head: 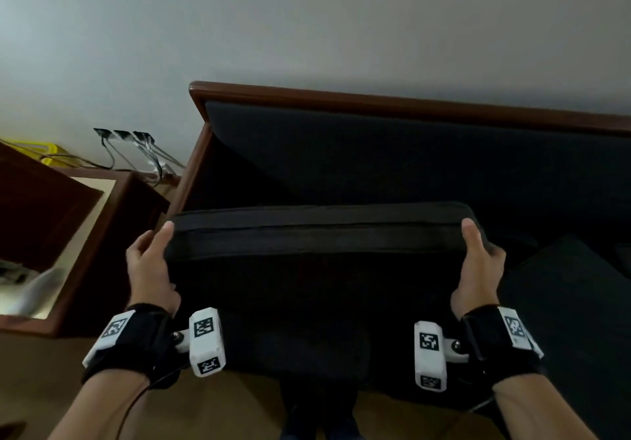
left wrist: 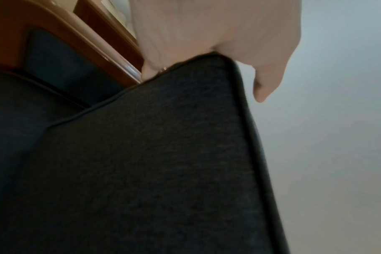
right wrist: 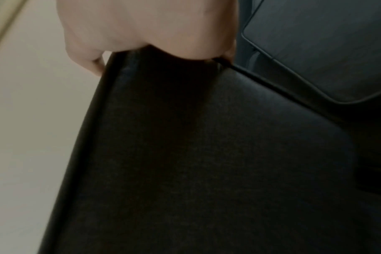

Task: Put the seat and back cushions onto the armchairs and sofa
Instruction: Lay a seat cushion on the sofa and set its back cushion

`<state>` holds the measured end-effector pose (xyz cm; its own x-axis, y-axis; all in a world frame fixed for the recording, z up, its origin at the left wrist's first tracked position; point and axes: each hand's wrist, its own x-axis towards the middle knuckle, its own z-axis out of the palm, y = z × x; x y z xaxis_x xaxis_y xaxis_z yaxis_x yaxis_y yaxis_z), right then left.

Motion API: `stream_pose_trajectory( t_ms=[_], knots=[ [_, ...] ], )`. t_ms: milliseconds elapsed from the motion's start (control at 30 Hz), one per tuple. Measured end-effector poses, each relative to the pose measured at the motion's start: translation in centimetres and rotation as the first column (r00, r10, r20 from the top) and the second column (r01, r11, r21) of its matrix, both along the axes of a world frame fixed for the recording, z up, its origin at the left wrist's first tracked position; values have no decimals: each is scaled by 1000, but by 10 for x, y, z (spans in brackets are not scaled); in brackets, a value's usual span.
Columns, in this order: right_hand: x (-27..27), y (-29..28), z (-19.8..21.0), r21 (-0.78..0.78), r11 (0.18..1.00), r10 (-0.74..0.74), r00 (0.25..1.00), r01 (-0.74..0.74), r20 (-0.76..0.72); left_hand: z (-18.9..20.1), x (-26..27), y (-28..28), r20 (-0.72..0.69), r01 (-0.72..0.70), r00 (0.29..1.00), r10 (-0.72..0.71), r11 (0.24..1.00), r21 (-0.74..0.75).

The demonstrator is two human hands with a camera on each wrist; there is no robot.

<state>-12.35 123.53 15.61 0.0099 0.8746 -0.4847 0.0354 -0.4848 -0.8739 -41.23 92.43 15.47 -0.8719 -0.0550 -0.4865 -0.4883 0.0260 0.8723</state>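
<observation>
Cushion (head: pixel 317 262), dark grey with piped edges, is held up in front of the sofa (head: pixel 392 152), clear of its seat, between both hands: left hand (head: pixel 150 269) grips the left end with thumb on the top edge and fingers wrapped behind, right hand (head: pixel 478 269) grips the right end the same way. Sofa has a wooden frame (head: pixel 341 98) and stands against a pale wall (head: pixel 307 23); another dark cushion (head: pixel 563 289) lies on the sofa to the right. Wooden side table (head: pixel 112 221) stands left of the sofa, cables (head: pixel 112 156) behind it.

Dim indoor light, dark shadowed upholstery, soft blurred wrist views
</observation>
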Motion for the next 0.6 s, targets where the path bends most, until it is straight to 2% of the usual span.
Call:
stream_pose_trajectory(
  t_ms=[100,233,300,333,400,467,500,533,600],
  knots=[
    [7,-20,-17,-63,997,40,999,-39,18,-13,0,-21,53,29,998,-26,998,-50],
    [2,-35,-30,-66,991,126,973,-115,195,-26,3,-33,110,120,988,-107,985,-123],
    [-2,-30,-26,-46,985,173,952,-167,252,-25,1,-30,86,170,983,-160,978,-117],
    [-5,-27,-22,-37,977,212,925,-211,315,-23,0,-27,58,195,980,-189,973,-122],
    [-15,-23,-14,-3,944,278,789,-331,548,-23,-4,-23,7,243,969,-246,951,-191],
    [-34,-33,-5,82,879,271,634,-470,724,-24,-7,-19,-37,255,961,-272,934,-251],
    [-44,-43,1,131,830,261,584,-543,768,-25,-6,-17,-45,262,958,-283,928,-266],
    [-58,-58,6,169,763,277,553,-623,786,-25,-6,-16,-67,266,953,-296,921,-285],
    [-94,-92,9,226,574,392,507,-787,768,-28,-12,-20,-85,296,936,-340,896,-332]
  ],
)
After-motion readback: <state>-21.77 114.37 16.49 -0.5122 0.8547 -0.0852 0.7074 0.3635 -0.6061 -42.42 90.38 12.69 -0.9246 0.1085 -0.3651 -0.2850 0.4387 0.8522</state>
